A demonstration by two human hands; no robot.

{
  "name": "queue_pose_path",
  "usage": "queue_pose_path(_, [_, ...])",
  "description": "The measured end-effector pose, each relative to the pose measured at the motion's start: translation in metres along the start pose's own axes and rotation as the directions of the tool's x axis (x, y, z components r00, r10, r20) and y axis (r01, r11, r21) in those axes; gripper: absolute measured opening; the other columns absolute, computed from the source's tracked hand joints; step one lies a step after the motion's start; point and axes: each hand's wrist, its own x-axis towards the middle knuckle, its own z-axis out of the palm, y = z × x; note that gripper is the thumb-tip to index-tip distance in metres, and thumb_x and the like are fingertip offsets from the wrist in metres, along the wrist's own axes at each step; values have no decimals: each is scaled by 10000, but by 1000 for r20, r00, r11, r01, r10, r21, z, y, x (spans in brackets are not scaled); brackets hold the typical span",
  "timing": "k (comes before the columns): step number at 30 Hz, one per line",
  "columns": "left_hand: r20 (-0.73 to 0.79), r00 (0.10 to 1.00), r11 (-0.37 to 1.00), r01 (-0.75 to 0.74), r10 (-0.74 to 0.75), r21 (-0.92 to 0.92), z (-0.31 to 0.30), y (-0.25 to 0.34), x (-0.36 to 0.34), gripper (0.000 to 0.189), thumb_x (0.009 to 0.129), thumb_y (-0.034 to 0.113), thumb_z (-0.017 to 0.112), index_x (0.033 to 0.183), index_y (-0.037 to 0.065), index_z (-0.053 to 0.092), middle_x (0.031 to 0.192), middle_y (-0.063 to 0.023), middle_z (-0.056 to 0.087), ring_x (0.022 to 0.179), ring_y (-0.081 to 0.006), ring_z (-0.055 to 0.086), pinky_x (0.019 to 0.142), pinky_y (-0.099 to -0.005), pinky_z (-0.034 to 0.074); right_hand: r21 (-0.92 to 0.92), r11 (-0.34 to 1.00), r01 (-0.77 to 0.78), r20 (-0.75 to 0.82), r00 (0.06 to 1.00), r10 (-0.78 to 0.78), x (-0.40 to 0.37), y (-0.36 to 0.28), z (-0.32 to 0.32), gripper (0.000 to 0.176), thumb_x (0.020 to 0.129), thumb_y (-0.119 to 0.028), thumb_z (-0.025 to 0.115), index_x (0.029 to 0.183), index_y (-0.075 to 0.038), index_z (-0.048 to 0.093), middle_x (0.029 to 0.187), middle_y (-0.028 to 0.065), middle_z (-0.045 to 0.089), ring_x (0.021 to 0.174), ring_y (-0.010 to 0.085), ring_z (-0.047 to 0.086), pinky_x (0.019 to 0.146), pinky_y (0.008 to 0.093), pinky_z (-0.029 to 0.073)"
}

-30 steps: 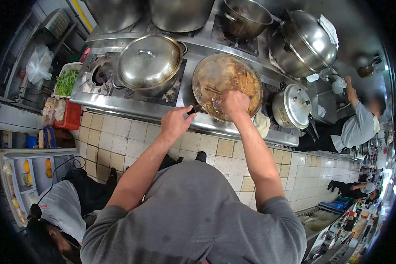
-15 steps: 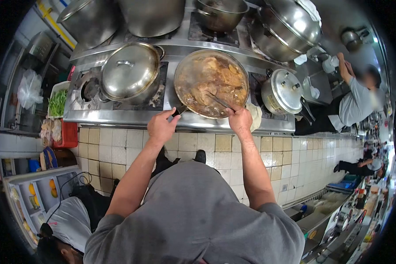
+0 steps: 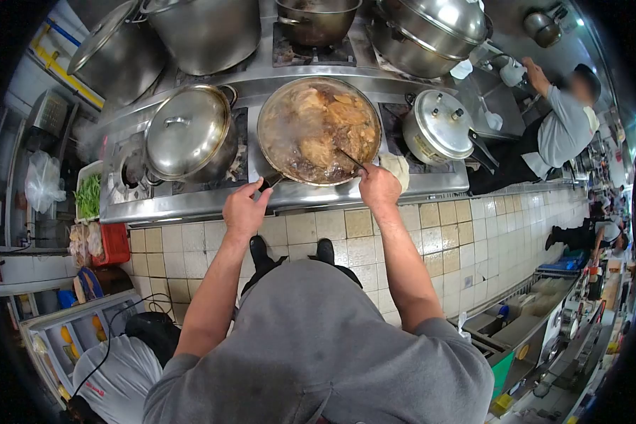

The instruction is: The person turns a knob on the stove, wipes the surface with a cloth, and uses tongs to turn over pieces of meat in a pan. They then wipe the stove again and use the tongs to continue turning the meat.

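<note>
A wide, shallow pan point(image 3: 261, 147) on the stove holds large pieces of meat point(image 3: 319, 150) in brown, steaming liquid. My left hand point(image 3: 244, 210) is closed on the black pan handle point(image 3: 265, 184) at the pan's near left. Gripped in my right hand point(image 3: 379, 186) is a thin metal utensil point(image 3: 351, 160), whose tip dips among the meat pieces; its working end is hidden in the liquid. A pale folded cloth point(image 3: 395, 169) lies beside my right hand at the stove's front edge.
A lidded pot point(image 3: 189, 134) stands left of the pan, a pressure cooker point(image 3: 439, 126) right of it. Large pots point(image 3: 203, 35) line the back burners. One co-worker point(image 3: 569, 124) stands at the right; another person point(image 3: 116, 367) is low at left. A red crate point(image 3: 113, 244) sits left.
The view has shifted, so the stove sits slightly left. The utensil tip has moved through the meat, and the meat pieces lie differently. Both hands keep their holds.
</note>
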Motion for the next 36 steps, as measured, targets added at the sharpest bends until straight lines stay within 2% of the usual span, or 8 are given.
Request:
queue_pose_path(7, [34, 999, 1000, 18, -18, 9, -6, 6, 1, 411, 855, 340, 845, 1205, 128, 793, 1144, -155, 777, 906, -261, 753, 810, -376, 581, 72, 995, 71, -163, 985, -58, -4, -12, -16, 195, 880, -296, 737, 989, -136, 759, 885, 135, 759, 833, 361, 741, 708, 499, 574])
queue_pose_path(12, [-29, 1000, 1000, -12, 11, -11, -1, 3, -1, 348, 850, 335, 836, 1145, 152, 813, 1038, -103, 786, 837, -282, 730, 765, -401, 579, 70, 919, 387, -226, 904, -363, -7, -67, -57, 190, 873, -243, 714, 972, -87, 756, 889, 160, 764, 834, 359, 754, 703, 477, 590])
queue_pose_path(13, [-29, 999, 1000, -20, 19, -15, -1, 2, -1, 340, 853, 335, 833, 1140, 153, 814, 1042, -107, 786, 846, -284, 735, 767, -402, 580, 73, 920, 386, -228, 904, -362, -3, -74, -56, 190, 873, -243, 714, 972, -87, 756, 889, 160, 764, 834, 359, 754, 703, 477, 590])
queue_pose_path(15, [-37, 999, 1000, -28, 28, -10, -1, 1, -1, 333, 857, 335, 830, 1135, 153, 815, 1045, -110, 785, 855, -285, 741, 769, -403, 581, -173, 914, 366, 101, 930, -354, 12, -91, -55, 177, 869, -191, 684, 957, -73, 783, 912, 169, 780, 877, 337, 776, 748, 455, 612])
queue_pose_path(19, [78, 997, 999, 13, -9, -47, 6, -14, 2, 342, 903, 336, 793, 1202, 168, 792, 1091, -109, 789, 939, -291, 756, 822, -403, 593, -281, 894, 350, 206, 932, -300, 38, -95, -39, 203, 879, -171, 638, 950, -91, 811, 919, 157, 790, 899, 354, 780, 756, 470, 622])
queue_pose_path(23, [25, 997, 998, -66, 67, -16, -5, -17, -2, 377, 923, 377, 765, 1243, 178, 776, 1126, -141, 774, 991, -337, 748, 880, -440, 590, -240, 908, 344, 143, 937, -317, 19, -108, -57, 212, 904, -237, 664, 915, -77, 802, 932, 180, 778, 897, 378, 763, 772, 492, 607])
queue_pose_path(28, [49, 999, 1000, -10, 9, 19, -18, -5, -5, 391, 919, 393, 756, 1253, 190, 769, 1199, -121, 760, 1075, -322, 726, 929, -429, 582, -99, 912, 399, -5, 916, -401, 11, -83, -48, 239, 892, -258, 688, 1102, -231, 798, 902, 208, 752, 832, 422, 735, 736, 535, 581])
queue_pose_path(36, [39, 999, 999, -29, 28, 26, -5, -5, 0, 395, 891, 429, 802, 1202, 186, 795, 1170, -136, 767, 1002, -322, 751, 872, -398, 592, 38, 954, 298, 86, 950, -300, -11, -27, -56, 304, 853, -280, 800, 1152, -228, 803, 1048, 140, 774, 978, 350, 733, 811, 480, 569])
